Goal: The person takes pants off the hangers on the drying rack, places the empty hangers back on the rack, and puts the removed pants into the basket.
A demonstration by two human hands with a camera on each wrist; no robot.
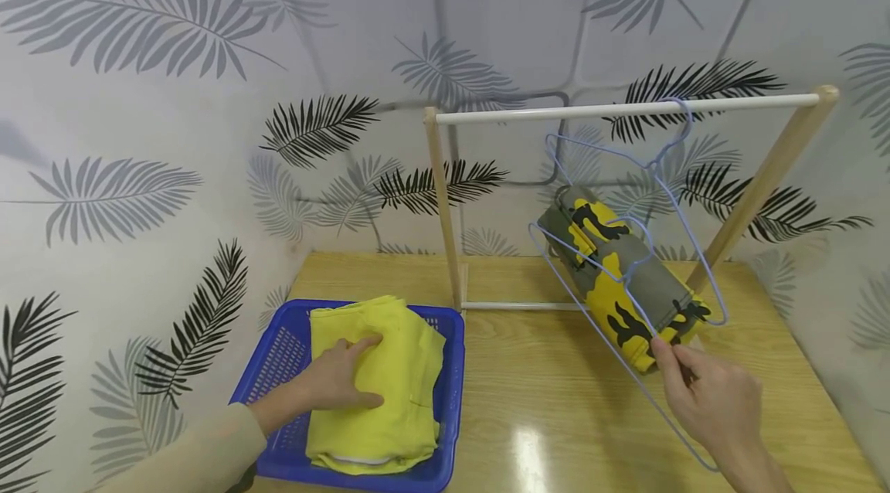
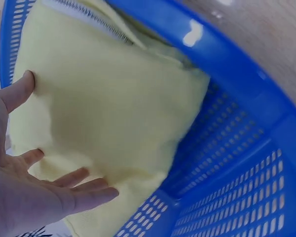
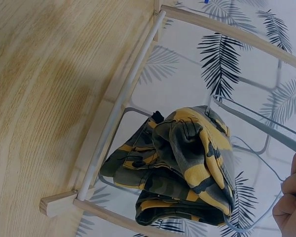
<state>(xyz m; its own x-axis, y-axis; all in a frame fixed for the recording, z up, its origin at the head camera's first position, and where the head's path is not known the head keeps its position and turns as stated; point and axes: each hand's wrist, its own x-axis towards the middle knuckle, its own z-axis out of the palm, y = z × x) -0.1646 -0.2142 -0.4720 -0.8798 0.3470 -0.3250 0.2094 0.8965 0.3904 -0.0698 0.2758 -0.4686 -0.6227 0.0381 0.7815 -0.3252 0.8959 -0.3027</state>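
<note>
Blue hanger (image 1: 627, 275), pinched in right fingers (image 1: 669, 366) (camouflage garment (image 1: 657, 284) behind).

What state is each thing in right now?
Left hand: spread over yellow clothes
Right hand: pinching front hanger
Front hanger: bare, off rack
Rear hanger: hooked on rack, loaded
Camouflage garment: folded, on rear hanger
Yellow clothes: folded, in blue basket
Blue basket: uncovered, upright
Rack: upright

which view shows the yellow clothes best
The head view: the yellow clothes lie wholly in frame, though the left hand covers part. The left wrist view crops them close up; the right wrist view shows none.
</note>
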